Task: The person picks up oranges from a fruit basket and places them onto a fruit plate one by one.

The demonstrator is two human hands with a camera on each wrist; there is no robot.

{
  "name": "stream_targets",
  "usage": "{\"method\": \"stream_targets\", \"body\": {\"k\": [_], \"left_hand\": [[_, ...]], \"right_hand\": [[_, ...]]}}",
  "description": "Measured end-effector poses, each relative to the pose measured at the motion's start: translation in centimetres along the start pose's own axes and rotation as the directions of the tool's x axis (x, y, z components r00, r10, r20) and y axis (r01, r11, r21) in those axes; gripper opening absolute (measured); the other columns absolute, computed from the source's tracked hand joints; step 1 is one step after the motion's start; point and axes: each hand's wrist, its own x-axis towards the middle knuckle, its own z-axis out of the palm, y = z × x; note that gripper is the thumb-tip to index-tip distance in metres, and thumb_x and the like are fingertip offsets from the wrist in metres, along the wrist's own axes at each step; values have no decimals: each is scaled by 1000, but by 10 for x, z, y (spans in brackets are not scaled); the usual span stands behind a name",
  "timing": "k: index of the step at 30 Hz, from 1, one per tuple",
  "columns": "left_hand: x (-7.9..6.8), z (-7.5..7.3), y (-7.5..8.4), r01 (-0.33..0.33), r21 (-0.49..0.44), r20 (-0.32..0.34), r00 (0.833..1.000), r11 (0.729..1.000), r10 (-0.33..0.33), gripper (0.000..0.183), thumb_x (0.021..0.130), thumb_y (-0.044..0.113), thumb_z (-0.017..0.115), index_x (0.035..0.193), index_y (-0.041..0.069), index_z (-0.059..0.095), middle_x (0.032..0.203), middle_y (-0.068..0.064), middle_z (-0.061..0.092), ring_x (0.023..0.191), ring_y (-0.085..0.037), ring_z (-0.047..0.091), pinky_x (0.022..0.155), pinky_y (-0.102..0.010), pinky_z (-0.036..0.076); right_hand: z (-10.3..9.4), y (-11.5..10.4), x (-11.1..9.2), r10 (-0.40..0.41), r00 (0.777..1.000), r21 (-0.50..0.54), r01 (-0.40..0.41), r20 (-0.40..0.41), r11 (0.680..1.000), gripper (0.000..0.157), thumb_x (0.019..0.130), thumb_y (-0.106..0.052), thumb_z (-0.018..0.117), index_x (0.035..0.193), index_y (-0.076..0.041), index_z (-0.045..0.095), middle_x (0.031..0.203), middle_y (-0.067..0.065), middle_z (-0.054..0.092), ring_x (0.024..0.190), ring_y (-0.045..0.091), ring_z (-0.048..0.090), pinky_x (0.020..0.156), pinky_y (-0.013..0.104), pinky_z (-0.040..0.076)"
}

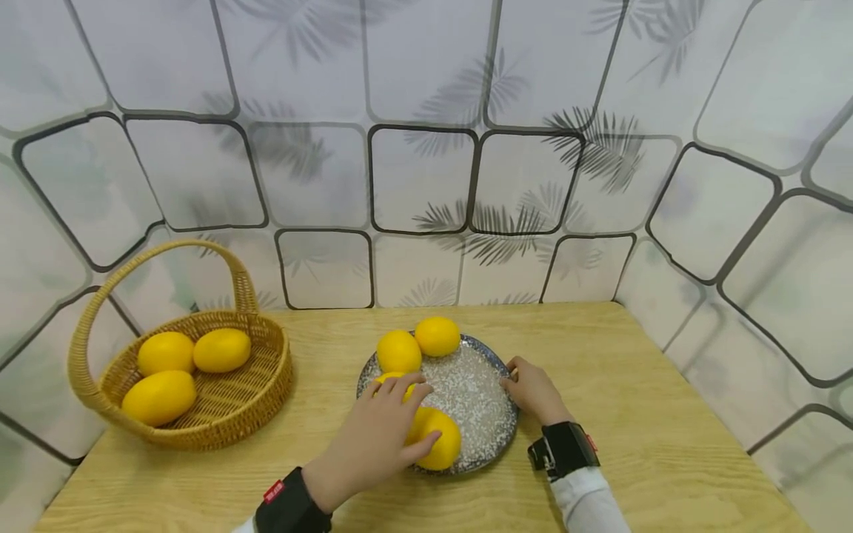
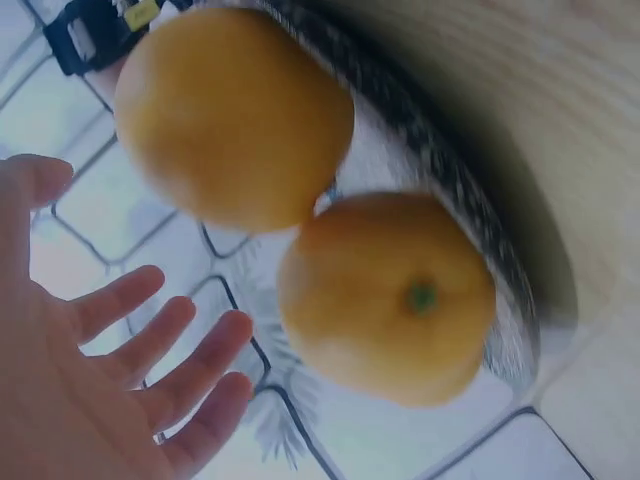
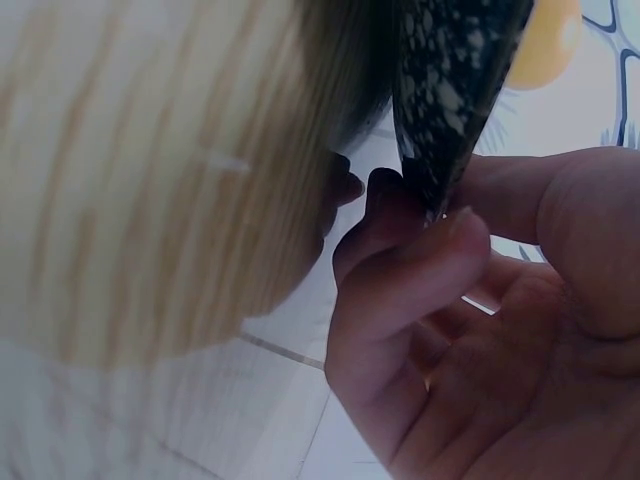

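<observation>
A round speckled grey plate (image 1: 476, 392) with a dark rim lies on the table and bears several yellow lemon-like fruits. My left hand (image 1: 376, 437) hovers over the plate's near left side, fingers spread and loosely bent. Beneath it are a fruit (image 1: 443, 440) by the thumb and another partly hidden under the fingers. In the left wrist view, a gap separates this palm from the nearest fruit (image 2: 235, 120); a second fruit (image 2: 390, 300) shows a green stem spot. My right hand (image 1: 536, 392) pinches the plate's right rim between thumb and fingers, seen closely at the speckled edge (image 3: 450, 90).
A wicker basket (image 1: 283, 370) with a tall arched handle stands on the left and holds three yellow fruits (image 1: 160, 397). The wooden table (image 1: 620, 414) meets a patterned curtain-like backdrop (image 1: 426, 178) behind and at both sides.
</observation>
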Motion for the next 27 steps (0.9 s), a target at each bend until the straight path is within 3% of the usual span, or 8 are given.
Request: {"method": "stream_targets", "body": {"k": [6,12,17,22,27], "left_hand": [[-1,-12,-16,133,-89,-60,989,987,-139,53,98,49,63,137,14,59,137,-10,61,122,-31,61,102,-53,51],[-2,-22,-30,268,-143,-49,960,953,-277,50,98,39,66,136,8,56,135,-16,59,118,-35,62,99,-53,52],[-2,-30,-47,337,-179,-34,937,924,-348,47,100,36,63,135,5,57,132,-19,59,110,-34,64,86,-46,56],[-4,-44,-70,448,-277,52,891,850,-452,52,103,44,54,141,9,53,137,-17,59,103,-31,67,69,-35,54],[-7,-63,-94,517,-387,131,850,763,-510,58,105,49,47,146,9,46,143,-18,57,116,-35,64,79,-40,55]], "right_hand": [[0,-1,0,5,1000,10,-6,10,1000,25,100,-12,62,118,4,58,94,17,69,73,21,60,61,32,47],[1,0,1,9,1000,7,-9,9,1000,25,100,-13,62,118,4,58,94,17,69,74,21,60,61,31,47],[2,1,2,11,1000,9,-11,6,1000,25,100,-13,63,118,4,58,95,17,69,74,21,60,61,31,47],[2,2,3,4,1000,-2,-4,4,1000,23,100,-12,62,116,3,58,94,17,69,75,21,60,62,32,48],[2,2,3,2,1000,0,-2,1,1000,23,100,-12,62,116,4,58,94,17,69,74,21,60,61,32,47]]}}
